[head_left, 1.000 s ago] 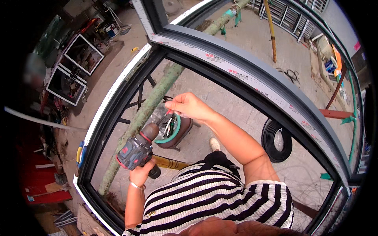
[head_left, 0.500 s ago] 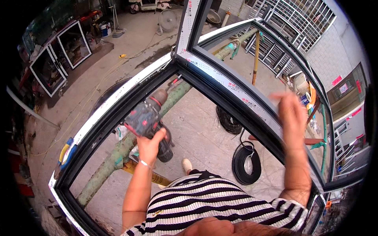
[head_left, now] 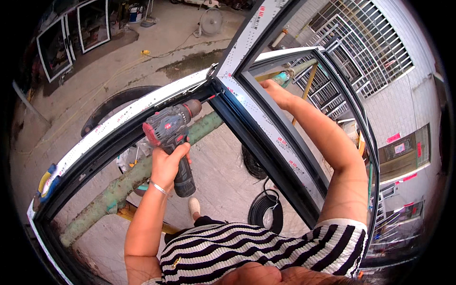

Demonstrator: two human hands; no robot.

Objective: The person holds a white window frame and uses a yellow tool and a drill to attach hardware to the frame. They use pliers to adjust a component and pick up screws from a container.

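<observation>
My left hand (head_left: 167, 164) is wrapped round the grip of a dark grey and red cordless drill (head_left: 167, 126). The drill points up and right, its thin bit reaching to the inner corner of a black and white window frame (head_left: 137, 97). A white-faced, grey-edged sash (head_left: 266, 111) stands at that corner, tilted outward. My right arm reaches across to the sash's far side. There my right hand (head_left: 278, 93) is closed at its edge, close to the corner; some fingers are hidden.
Green pipes (head_left: 128, 178) support the frame from below. Blue-and-yellow-handled pliers (head_left: 46, 183) lie on its left corner. Coiled black strip (head_left: 266, 209) lies on the floor inside the frame. A fan (head_left: 211, 21) and glazed panels (head_left: 54, 47) stand farther back, with metal grilles (head_left: 365, 42) at right.
My right hand has swung left and forward from the right side of the sash to near the corner. The drill's bit has come up to the frame's inner corner. The view has shifted.
</observation>
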